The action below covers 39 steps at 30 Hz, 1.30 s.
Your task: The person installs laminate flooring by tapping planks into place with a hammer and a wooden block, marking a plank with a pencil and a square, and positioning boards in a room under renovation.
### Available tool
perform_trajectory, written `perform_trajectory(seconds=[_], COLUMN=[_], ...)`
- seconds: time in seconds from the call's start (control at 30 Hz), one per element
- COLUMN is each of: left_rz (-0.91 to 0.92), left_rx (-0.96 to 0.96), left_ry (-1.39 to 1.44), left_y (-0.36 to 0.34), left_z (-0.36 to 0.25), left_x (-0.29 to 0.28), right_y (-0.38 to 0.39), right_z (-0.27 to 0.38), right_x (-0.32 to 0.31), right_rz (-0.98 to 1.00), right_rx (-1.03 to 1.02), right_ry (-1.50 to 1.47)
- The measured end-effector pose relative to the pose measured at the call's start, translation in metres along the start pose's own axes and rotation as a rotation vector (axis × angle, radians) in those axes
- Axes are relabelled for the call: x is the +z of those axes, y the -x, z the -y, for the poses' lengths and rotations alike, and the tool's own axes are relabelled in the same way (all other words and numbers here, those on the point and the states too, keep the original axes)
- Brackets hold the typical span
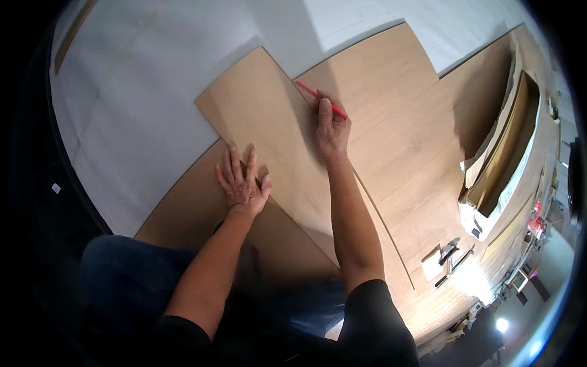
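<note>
So the loose plank (269,122) is lying at an angle across the wood floor (416,159) that's already down, its far end sticking out over the white underlay (153,104); left hand (243,181) is flat on the plank's near left edge, fingers spread, palm down, pinching nothing; right hand (332,129) is up by the plank's right edge, closed around a red pencil (319,98), thumb and fingers pressed on it, tip pointing up and left and sitting right at the edge of the plank, though I can't tell if it's actually touching the wood; both forearms come in from the bottom, over dark blue trousers (122,269); off to the right there's an opened carton of planks (507,159) on the floor, and nearer, a few small tools (449,260), too small to make out.
</note>
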State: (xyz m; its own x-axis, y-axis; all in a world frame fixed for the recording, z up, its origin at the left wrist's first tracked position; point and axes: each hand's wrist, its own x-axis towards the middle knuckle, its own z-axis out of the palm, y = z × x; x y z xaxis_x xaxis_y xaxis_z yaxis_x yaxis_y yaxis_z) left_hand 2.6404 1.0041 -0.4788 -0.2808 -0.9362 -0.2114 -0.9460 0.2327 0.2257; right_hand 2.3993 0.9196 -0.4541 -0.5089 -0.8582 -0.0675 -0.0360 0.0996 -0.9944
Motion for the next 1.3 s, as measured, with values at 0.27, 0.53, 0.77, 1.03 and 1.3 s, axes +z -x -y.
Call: perform_trajectory(seconds=[0.27,0.53,0.77,1.03,1.3], left_rz=[-0.001,0.006,-0.033,0.029,-0.069], left_rx=[0.009,0.022,0.038,0.003,0.01], left_ry=[-0.009,-0.022,-0.02,-0.056,-0.081], left_y=[-0.002,-0.001,0.0,0.0,0.001], left_z=[0.001,-0.002,-0.001,-0.007,-0.004], left_x=[0.003,-0.004,0.0,-0.008,0.003], right_y=[0.003,0.005,0.006,0.002,0.098], right_z=[0.0,-0.003,-0.016,0.01,0.012], right_x=[0.001,-0.002,-0.001,-0.008,-0.118], right_rz=[-0.011,0.009,-0.044,-0.01,-0.267], right_rx=[-0.049,-0.087,-0.128,-0.069,-0.188], right_ry=[0.1,0.269,0.18,0.192,0.177])
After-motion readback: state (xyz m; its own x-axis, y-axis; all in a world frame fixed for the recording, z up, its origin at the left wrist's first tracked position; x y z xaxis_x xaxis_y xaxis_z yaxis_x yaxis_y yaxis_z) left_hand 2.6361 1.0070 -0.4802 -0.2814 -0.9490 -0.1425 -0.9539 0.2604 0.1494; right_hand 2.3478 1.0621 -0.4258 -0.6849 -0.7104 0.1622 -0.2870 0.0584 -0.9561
